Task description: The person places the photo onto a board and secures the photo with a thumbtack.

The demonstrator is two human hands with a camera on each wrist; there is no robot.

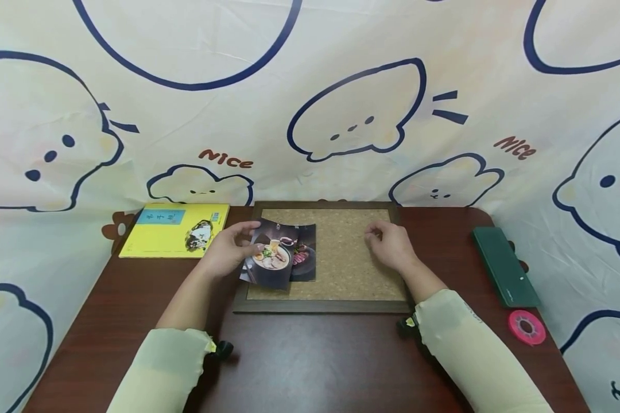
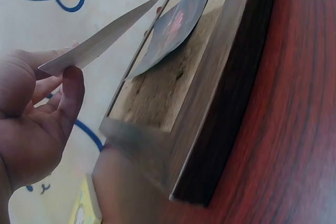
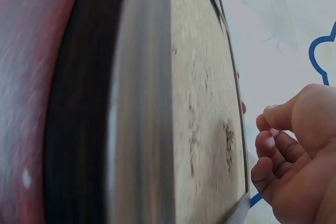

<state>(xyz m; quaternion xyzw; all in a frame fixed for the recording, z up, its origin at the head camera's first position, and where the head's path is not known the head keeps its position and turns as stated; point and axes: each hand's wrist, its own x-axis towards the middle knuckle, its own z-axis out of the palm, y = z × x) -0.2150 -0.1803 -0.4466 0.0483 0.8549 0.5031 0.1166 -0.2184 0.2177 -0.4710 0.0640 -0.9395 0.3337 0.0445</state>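
Note:
My left hand (image 1: pixel 227 250) pinches the left edge of a photo card (image 1: pixel 271 263) of a noodle bowl between thumb and fingers. In the left wrist view this card (image 2: pixel 113 27) is tilted and raised off the board. Partly behind it, a second photo card (image 1: pixel 305 265) showing sliced meat rests against the cork board (image 1: pixel 348 252), its edges lifting in the left wrist view. Over the board's right part hovers my right hand (image 1: pixel 392 245). Its fingers (image 3: pixel 269 142) are curled, thumb and forefinger tips together, with nothing visible between them.
A yellow book (image 1: pixel 160 238) lies at the back left of the dark wood table (image 1: pixel 315 367). On the right are a dark green case (image 1: pixel 505 267) and a pink ring-shaped roll (image 1: pixel 527 327). A patterned cloth (image 1: pixel 268 115) hangs behind.

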